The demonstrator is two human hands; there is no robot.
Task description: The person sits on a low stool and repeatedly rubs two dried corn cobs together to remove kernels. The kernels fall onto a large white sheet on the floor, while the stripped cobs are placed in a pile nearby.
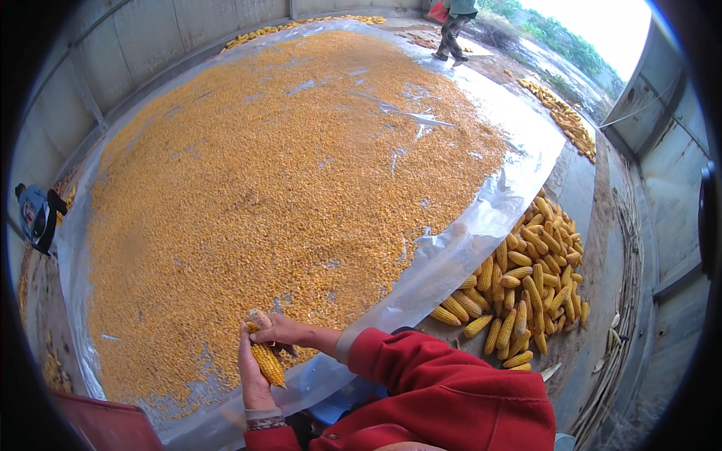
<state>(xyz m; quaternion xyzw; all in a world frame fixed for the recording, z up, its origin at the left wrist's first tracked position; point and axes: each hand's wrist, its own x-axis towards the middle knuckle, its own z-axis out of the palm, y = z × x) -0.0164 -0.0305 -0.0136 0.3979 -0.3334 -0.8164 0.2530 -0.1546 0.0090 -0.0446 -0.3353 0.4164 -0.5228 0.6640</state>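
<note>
My left hand (252, 369) is wrapped around a yellow ear of corn (267, 365), which slants with its tip down to the right. From the right, my right hand (285, 330) closes on a pale, bare corn cob (260, 319) pressed across the upper end of that ear. Both hands touch each other there. Something brownish beneath my right fingers is too shaded to make out. Below and beyond the hands, loose corn kernels (265, 197) lie thinly spread over a plastic sheet (479, 208).
A heap of unshelled ears (527, 282) lies right of the sheet; more ears (564, 121) lie farther back. One person (456, 28) stands at the far edge, another (39, 217) sits at left. Dry stalks (623, 253) line the right metal wall (674, 225). A red panel (107, 420) stands lower left.
</note>
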